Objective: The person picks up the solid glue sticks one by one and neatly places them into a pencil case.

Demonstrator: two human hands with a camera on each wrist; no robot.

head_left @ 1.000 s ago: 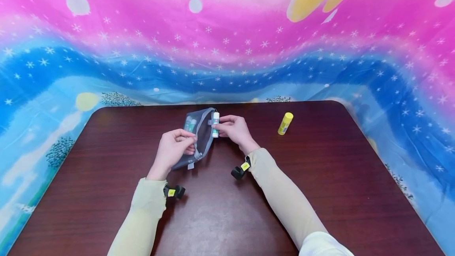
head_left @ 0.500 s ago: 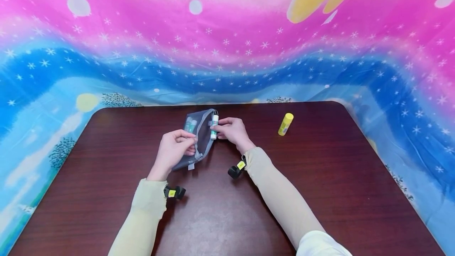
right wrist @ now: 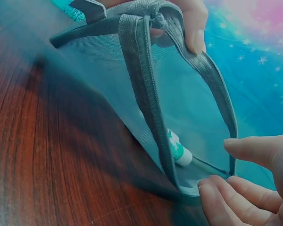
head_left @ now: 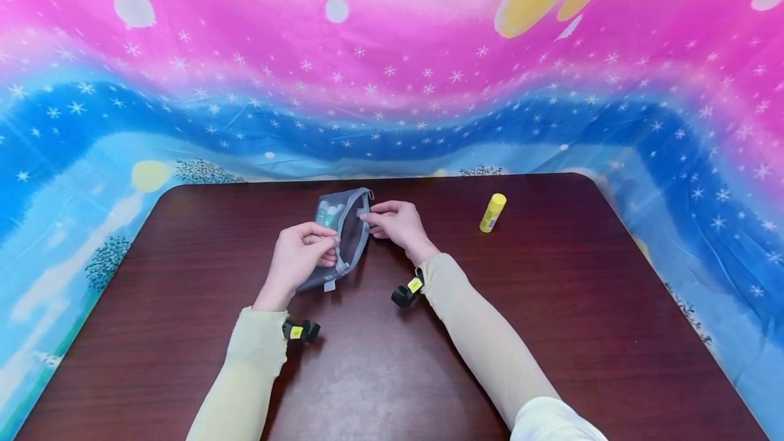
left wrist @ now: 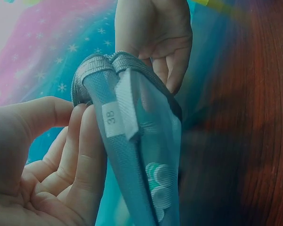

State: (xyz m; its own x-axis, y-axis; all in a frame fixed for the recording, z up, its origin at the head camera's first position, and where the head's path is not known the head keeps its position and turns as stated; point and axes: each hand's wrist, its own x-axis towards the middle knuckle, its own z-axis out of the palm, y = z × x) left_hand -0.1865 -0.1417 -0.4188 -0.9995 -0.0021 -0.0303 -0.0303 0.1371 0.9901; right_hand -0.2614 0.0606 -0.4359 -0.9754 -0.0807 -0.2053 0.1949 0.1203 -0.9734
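Note:
A grey mesh zip pouch (head_left: 353, 230) is held up over the table with its mouth spread toward the right. My left hand (head_left: 298, 255) pinches the near side of its zipped rim between thumb and fingers. Several white-and-green glue sticks (head_left: 331, 215) lie at the bottom of the pouch, seen through the mesh. In the right wrist view one glue stick (right wrist: 179, 149) shows inside the mouth. My right hand (head_left: 401, 226) is at the opposite rim, thumb and fingertips apart with nothing between them, the thumb right at the zipper edge.
A yellow glue stick (head_left: 493, 213) stands upright on the dark wooden table (head_left: 588, 305), right of the hands. Behind the table hangs a pink and blue printed cloth (head_left: 392, 87). Black cameras are strapped to both wrists.
The glue stick that my right hand held at the pouch's mouth is now inside with the others. The right hand has let go and stays by the rim; the left hand keeps its place.

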